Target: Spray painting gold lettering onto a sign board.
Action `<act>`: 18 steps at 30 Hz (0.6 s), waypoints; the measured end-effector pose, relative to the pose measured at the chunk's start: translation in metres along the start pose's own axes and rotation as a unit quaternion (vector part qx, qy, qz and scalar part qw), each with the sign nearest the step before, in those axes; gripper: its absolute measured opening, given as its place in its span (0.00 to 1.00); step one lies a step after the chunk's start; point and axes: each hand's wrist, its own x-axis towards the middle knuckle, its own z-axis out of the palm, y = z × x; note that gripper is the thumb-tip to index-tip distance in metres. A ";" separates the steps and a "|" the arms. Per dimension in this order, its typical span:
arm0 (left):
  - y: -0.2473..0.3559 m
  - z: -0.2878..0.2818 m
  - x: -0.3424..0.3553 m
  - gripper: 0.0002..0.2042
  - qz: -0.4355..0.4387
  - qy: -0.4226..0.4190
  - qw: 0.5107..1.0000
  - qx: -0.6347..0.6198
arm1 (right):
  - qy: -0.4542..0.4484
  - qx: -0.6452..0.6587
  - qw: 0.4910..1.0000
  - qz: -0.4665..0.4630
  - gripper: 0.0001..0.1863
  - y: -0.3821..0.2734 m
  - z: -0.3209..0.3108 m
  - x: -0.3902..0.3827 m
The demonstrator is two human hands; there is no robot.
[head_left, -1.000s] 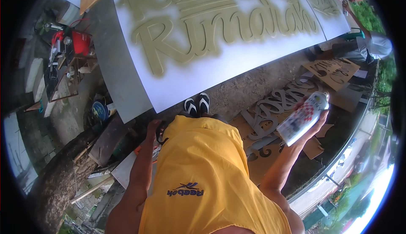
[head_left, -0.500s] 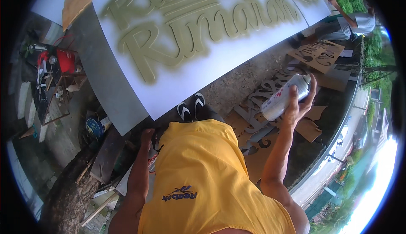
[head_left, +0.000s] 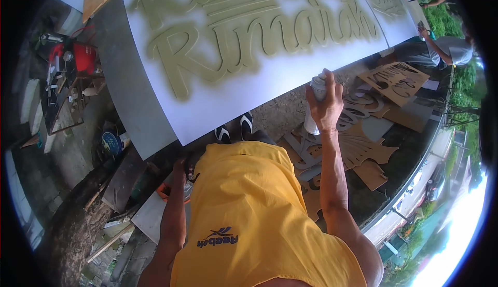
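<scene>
Nearer the white panel, spray can

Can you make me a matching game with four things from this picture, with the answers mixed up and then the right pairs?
Things:
1. Spray can
2. Sleeveless top
3. Shoes
4. Big sheet

Places, colours and states:
A. Black with white parts
B. White, with olive-green lettering across it
C. Held in the person's right hand
D. Bright yellow

Right pairs: 1-C, 2-D, 3-A, 4-B
</scene>
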 end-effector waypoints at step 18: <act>0.004 0.038 -0.013 0.10 0.186 0.122 0.965 0.140 | 0.006 0.020 0.999 -0.038 0.36 0.021 0.028 0.070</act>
